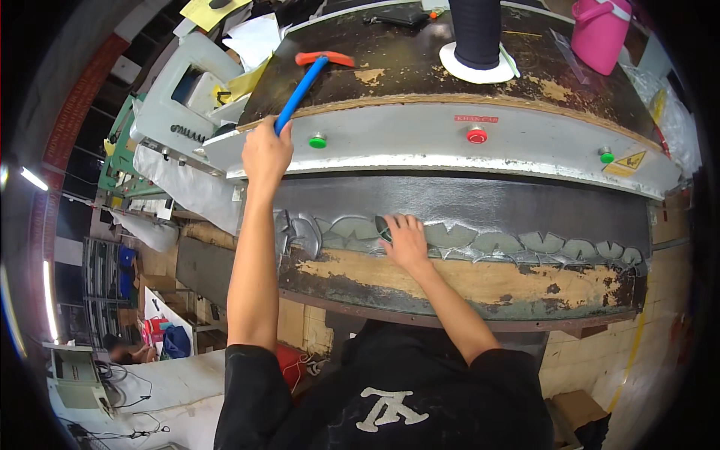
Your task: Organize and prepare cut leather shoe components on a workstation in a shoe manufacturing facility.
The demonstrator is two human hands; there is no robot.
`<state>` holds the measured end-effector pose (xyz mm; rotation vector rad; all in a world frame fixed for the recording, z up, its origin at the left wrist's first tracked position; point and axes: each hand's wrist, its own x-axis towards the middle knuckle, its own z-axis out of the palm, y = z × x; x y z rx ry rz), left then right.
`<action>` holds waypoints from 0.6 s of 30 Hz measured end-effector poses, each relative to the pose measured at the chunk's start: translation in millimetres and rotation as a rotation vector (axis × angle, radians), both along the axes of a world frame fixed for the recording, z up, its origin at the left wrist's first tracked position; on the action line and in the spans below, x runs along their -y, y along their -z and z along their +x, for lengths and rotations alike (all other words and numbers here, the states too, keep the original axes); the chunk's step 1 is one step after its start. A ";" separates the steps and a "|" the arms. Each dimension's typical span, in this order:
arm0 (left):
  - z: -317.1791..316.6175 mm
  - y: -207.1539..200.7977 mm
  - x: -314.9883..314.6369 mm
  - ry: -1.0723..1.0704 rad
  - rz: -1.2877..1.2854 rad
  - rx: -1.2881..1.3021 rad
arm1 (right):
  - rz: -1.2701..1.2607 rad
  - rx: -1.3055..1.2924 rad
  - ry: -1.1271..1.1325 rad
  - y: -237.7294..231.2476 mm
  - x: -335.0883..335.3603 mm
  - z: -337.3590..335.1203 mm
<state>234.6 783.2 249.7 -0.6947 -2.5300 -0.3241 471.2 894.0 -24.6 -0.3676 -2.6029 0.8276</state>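
Observation:
My left hand (266, 154) is closed around the blue handle of a hammer (301, 88). Its red head rests on or hovers just over the machine's worn dark top; I cannot tell which. Lower down, my right hand (407, 241) has its thumb and fingers round a small dark curved piece (384, 228), partly hidden by the fingers. Under that hand lies a shiny dark grey sheet (517, 206), its near edge cut into a row of rounded openings with greenish surface showing through. Curved metal-looking shapes (304, 234) sit at the sheet's left end.
A grey beam (390, 142) crosses beyond the sheet, carrying green buttons (318, 141) and a red button (476, 135). On top stand a black roll (477, 37) and a pink jug (600, 34). A scuffed wooden board edge (450, 281) lies nearest me. Another person (127, 350) is far left.

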 end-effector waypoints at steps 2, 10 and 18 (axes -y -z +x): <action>0.0 7.1 -14.3 0.107 0.061 -0.180 | -0.003 0.099 -0.078 4.2 -6.2 -3.3; 152.5 219.1 1.6 0.472 0.144 0.300 | -0.372 -0.212 0.042 -4.7 -45.2 8.3; 199.2 259.0 30.5 0.446 0.252 0.637 | -1.619 -0.495 0.327 -38.5 -38.7 68.3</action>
